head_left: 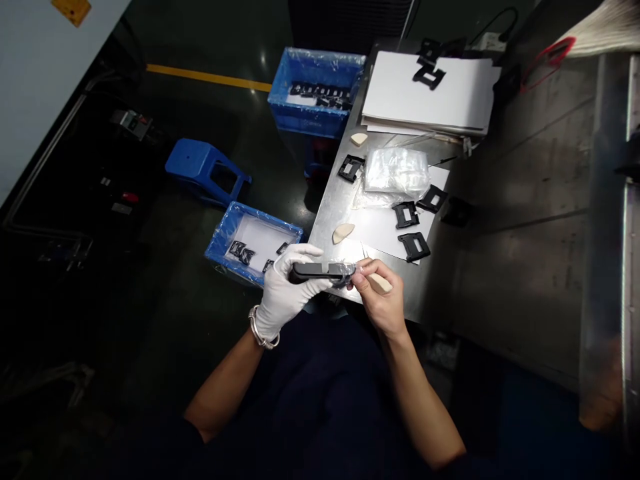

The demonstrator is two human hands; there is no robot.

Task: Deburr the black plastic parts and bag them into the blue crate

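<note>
The gloved fingers (300, 252) of the left hand (290, 287) were clenched around a long black plastic part (313, 271), which they held level in front of the person. A clear plastic film (345, 270) covered the far end of the part, and the bare fingers (367, 270) of the right hand (380, 293) pinched in at that end. They seemed to be grasping the film together with a cream wedge (383, 284), though the dim view left that grip somewhat uncertain. Neither hand had released its hold. Just beyond the fingers lay the edge of a steel desk (330, 227), with a second cream wedge (343, 233) a little ahead of them. Farther ahead stood two black frames (414, 245) (405, 215) on a white sheet (380, 227), beside a bag of clear film (397, 171). A stack of white sheets (425, 87) lay well ahead at the far end of the desk. To the left of the fingers, a blue crate (255, 223) lined with plastic held more black parts (239, 252).
</note>
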